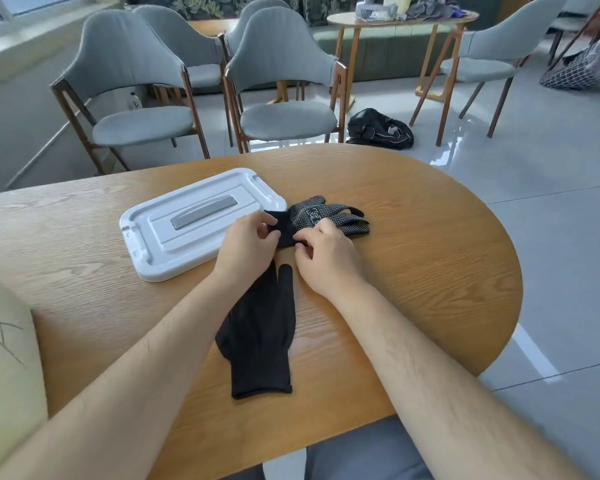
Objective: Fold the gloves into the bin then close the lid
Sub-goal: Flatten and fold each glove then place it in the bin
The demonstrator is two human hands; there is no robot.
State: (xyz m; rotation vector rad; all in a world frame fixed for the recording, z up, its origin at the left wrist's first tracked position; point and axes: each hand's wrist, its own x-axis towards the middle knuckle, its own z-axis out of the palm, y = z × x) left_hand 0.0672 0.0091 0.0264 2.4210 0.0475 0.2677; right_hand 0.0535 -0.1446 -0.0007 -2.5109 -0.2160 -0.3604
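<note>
Nearest the viewer, a grey-trousered lap (361, 455) showed under the edge of the wooden table (447, 271), and 2 bare forearms reached forward over it. Between those forearms a plain black glove (260, 341) lay flat on the wood, cuff toward the person, fingertips running up under the wrists. Just beyond it both hands met at the cuff of a second, dotted glove (326, 216): the left hand (246, 244) pinched the cuff between thumb and fingers, and the right hand (326, 258), fingers curled, nipped the same cuff from the other side. The dotted glove's fingers pointed away past the right hand, lying on the table. Touching the left hand's far side sat a white lid (160, 244) with a grey handle, flat on the table; whether a bin stood beneath it could not be told. Left of the left forearm a cream-coloured object (4, 341) filled the frame's edge. Beyond the hands stood grey upholstered chairs (284, 119), with a black bag (380, 129) on the floor and a second table (402, 19) carrying a heap of fabric.
</note>
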